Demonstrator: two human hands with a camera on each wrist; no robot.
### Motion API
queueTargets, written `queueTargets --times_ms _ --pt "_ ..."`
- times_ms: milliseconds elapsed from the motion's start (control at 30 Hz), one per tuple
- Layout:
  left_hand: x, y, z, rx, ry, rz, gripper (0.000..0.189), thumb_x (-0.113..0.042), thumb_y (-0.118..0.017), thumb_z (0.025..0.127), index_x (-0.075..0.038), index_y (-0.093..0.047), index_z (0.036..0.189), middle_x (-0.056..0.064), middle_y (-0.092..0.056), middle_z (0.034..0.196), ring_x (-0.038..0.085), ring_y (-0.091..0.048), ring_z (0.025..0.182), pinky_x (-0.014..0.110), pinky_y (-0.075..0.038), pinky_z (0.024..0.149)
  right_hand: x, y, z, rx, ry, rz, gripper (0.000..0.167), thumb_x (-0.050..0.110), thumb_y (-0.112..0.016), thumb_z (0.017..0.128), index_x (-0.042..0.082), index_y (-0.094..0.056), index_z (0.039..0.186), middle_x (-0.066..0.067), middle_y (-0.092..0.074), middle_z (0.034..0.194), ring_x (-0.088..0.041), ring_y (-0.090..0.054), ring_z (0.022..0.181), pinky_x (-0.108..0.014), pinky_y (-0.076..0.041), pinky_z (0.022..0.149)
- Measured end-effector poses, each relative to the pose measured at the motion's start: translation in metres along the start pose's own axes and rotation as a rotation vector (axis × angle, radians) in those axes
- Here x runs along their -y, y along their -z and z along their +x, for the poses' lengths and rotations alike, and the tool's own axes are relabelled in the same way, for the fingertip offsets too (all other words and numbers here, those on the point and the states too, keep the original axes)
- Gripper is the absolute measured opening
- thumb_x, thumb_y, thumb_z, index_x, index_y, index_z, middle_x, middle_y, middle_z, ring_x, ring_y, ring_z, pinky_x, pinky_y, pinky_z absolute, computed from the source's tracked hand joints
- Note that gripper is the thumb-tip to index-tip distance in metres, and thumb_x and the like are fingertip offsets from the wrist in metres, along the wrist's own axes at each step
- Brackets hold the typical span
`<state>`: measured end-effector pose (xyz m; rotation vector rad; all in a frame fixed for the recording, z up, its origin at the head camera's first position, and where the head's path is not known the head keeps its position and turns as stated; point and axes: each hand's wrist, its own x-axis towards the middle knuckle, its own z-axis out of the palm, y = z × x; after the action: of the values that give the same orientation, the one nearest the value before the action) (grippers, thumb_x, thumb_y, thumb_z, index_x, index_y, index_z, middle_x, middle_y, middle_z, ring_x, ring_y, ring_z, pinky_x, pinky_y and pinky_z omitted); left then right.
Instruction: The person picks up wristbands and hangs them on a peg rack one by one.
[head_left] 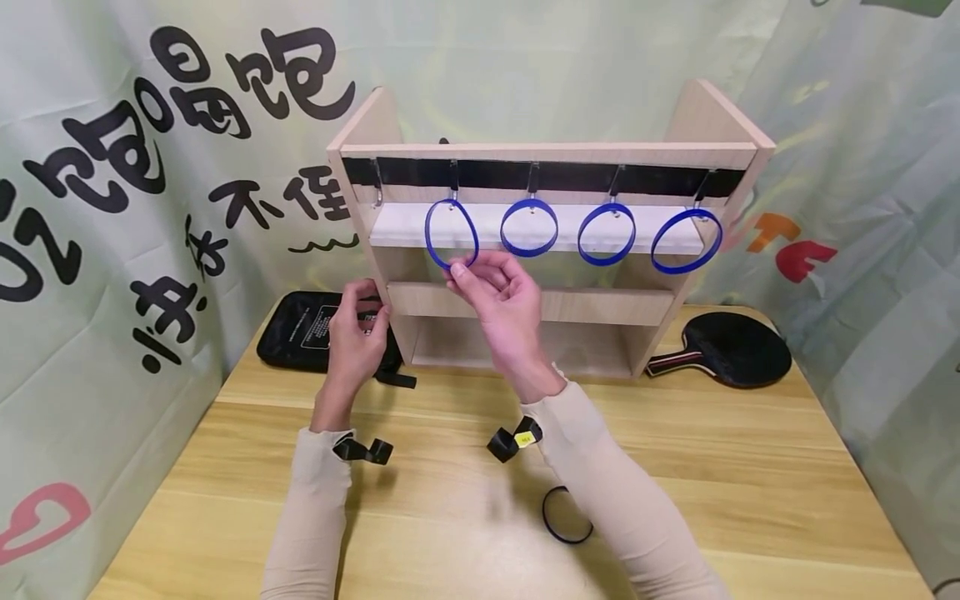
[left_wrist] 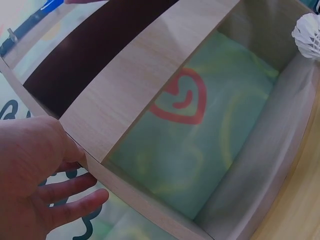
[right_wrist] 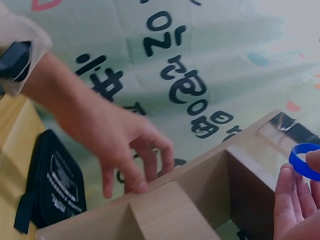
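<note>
My right hand (head_left: pixel 510 304) pinches the bottom of a blue silicone wristband (head_left: pixel 428 229) between thumb and fingertips. That band hangs from the second hook from the left on the wooden rack (head_left: pixel 525 300); in the right wrist view the blue band (right_wrist: pixel 295 156) is cut by the frame edge. To its right, several more blue wristbands (head_left: pixel 530 252) hang one to a hook. My left hand (head_left: pixel 356 337) touches the rack's left side panel, its fingers loosely bent; the left wrist view shows that hand (left_wrist: pixel 45 175) with fingers spread at the panel edge.
A black zip case (head_left: pixel 292 329) lies left of the rack, and a black table tennis bat (head_left: pixel 738 350) lies right of it. On the table (head_left: pixel 420 517) near my right forearm is a thin dark ring (head_left: pixel 550 525). A white shuttlecock (left_wrist: pixel 307 35) shows past the rack.
</note>
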<state>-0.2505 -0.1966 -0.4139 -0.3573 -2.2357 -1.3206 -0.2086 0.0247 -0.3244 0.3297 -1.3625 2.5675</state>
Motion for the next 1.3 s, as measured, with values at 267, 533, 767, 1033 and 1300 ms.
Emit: queueTargets --times_ms 267,533,767,1033,1300 --pt "-0.001 -0.001 0.000 0.002 0.000 -0.009 0.038 -0.001 -0.067 0.105 0.001 -0.056 0.141 0.023 -0.068 0.135 0.039 -0.072 0.117 0.020 -0.057 0.081 -0.007 0.004 -0.001 0.012 -0.002 -0.055 0.020 -0.012 -0.070 0.099 0.004 -0.069 0.111 0.001 -0.082 0.099 -0.019 -0.083 0.093 -0.033 -0.067 0.091" --pt "0.000 -0.002 0.001 -0.001 -0.010 -0.010 0.037 -0.001 -0.066 0.105 0.002 -0.056 0.141 0.025 -0.067 0.134 0.042 -0.072 0.117 0.013 -0.054 0.079 -0.002 0.004 0.002 0.040 -0.027 -0.087 0.022 -0.009 -0.071 0.100 0.011 -0.070 0.109 0.001 -0.081 0.101 -0.016 -0.081 0.095 -0.032 -0.067 0.092" --pt "-0.001 -0.002 0.000 0.000 0.000 -0.015 0.038 -0.001 -0.067 0.105 0.002 -0.056 0.141 0.024 -0.068 0.134 0.040 -0.072 0.117 0.014 -0.055 0.080 -0.003 0.010 -0.001 0.041 -0.075 -0.111 0.021 -0.009 -0.070 0.100 0.001 -0.067 0.119 0.001 -0.081 0.101 -0.012 -0.081 0.094 -0.028 -0.066 0.089" --pt "-0.001 -0.001 0.000 0.001 0.006 -0.017 0.038 -0.001 -0.066 0.106 0.001 -0.056 0.143 0.023 -0.067 0.136 0.039 -0.072 0.118 0.012 -0.054 0.080 -0.007 0.027 -0.008 0.052 -0.102 -0.175 0.020 -0.010 -0.070 0.100 -0.003 -0.067 0.118 0.002 -0.081 0.102 -0.012 -0.081 0.095 -0.030 -0.066 0.094" --pt "0.001 -0.001 0.000 0.002 0.018 -0.014 0.038 -0.001 -0.066 0.106 0.001 -0.056 0.143 0.022 -0.068 0.136 0.037 -0.071 0.119 0.011 -0.052 0.080 -0.006 0.042 -0.019 0.069 -0.134 -0.263 0.019 -0.008 -0.072 0.099 -0.001 -0.068 0.116 0.003 -0.082 0.103 -0.012 -0.080 0.095 -0.030 -0.065 0.096"
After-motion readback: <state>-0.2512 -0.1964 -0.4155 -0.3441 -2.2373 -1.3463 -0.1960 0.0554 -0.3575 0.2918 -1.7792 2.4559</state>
